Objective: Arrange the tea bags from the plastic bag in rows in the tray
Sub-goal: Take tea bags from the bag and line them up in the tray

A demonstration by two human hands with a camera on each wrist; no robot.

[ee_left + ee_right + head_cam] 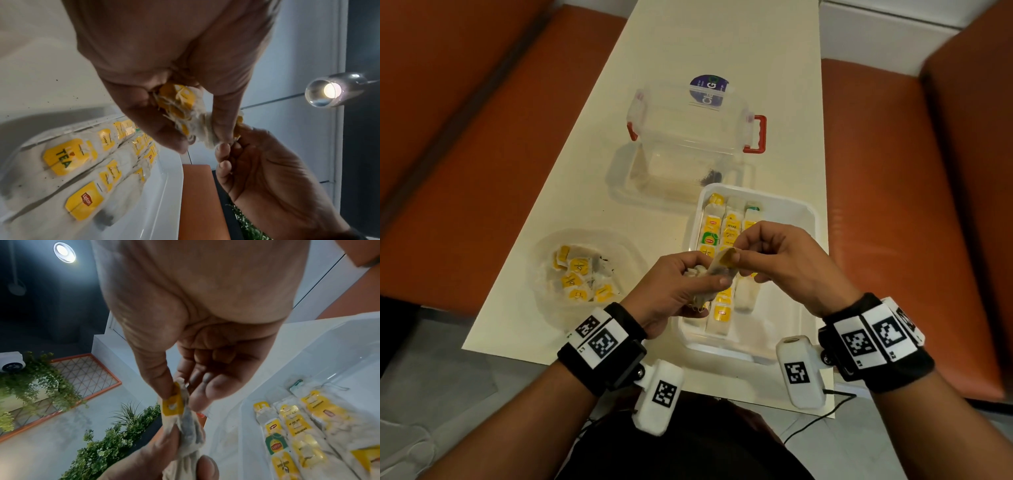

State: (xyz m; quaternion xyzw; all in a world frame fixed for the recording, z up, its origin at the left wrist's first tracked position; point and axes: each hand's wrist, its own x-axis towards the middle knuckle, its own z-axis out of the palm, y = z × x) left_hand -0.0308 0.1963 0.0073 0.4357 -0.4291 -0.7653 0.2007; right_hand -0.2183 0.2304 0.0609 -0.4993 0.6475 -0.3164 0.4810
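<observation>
A white tray [806, 219] at the table's right holds three rows of yellow-tagged tea bags [714, 229]. Left of it lies the clear plastic bag [582, 274] with several loose tea bags. Over the tray's near half, my left hand [705, 277] grips a bunch of tea bags [180, 104]. My right hand [743, 255] pinches the top tea bag [719, 265] of that bunch by its yellow tag [172, 404], thumb and forefinger together. In the right wrist view the tea bag [189, 423] stretches from my right hand [183, 395] down into the left fingers. The tray's right side [329, 353] is bare.
Behind the tray stands a clear lidded box with red handles [755, 133], with another clear tub [671, 185] just in front of it. Orange bench seats [482, 137] flank the narrow white table [705, 41]. The table's near edge runs just under my wrists.
</observation>
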